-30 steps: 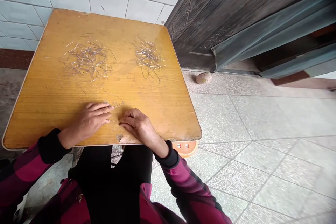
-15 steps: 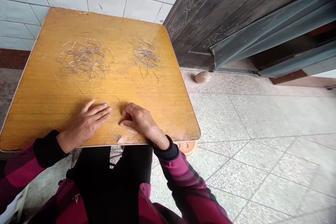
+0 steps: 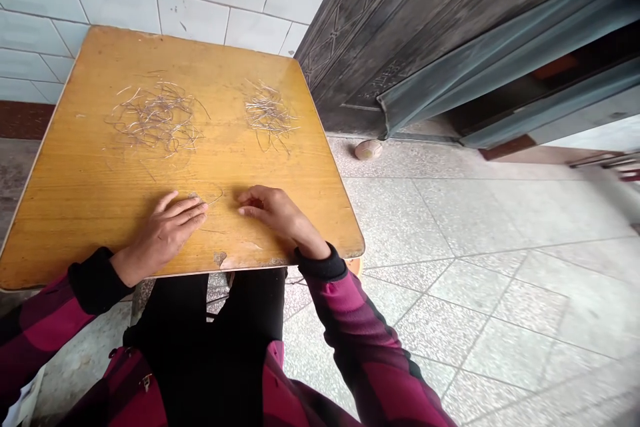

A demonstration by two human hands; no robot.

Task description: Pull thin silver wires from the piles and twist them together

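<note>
Head view: you look down on a wooden table [image 3: 75, 180].
Left pile [image 3: 153, 121]: tangled wire strands, far from your hands.
Left hand [image 3: 165, 230]: open and flat on the wood, fingers spread, not clenched; its fingertips reach the wire's left end, though you cannot tell whether they pin it.
Wire [image 3: 215, 199]: one thin strand beyond the gap between your hands, nearer the left hand.
Long axis: roughly left to right, gently curved; the free tip points right and away from you.
Right hand [image 3: 273, 210]: loosely curled, apparently empty, just right of the wire.
Right pile [image 3: 267, 112]: a smaller tangle of strands, far ahead.
</note>
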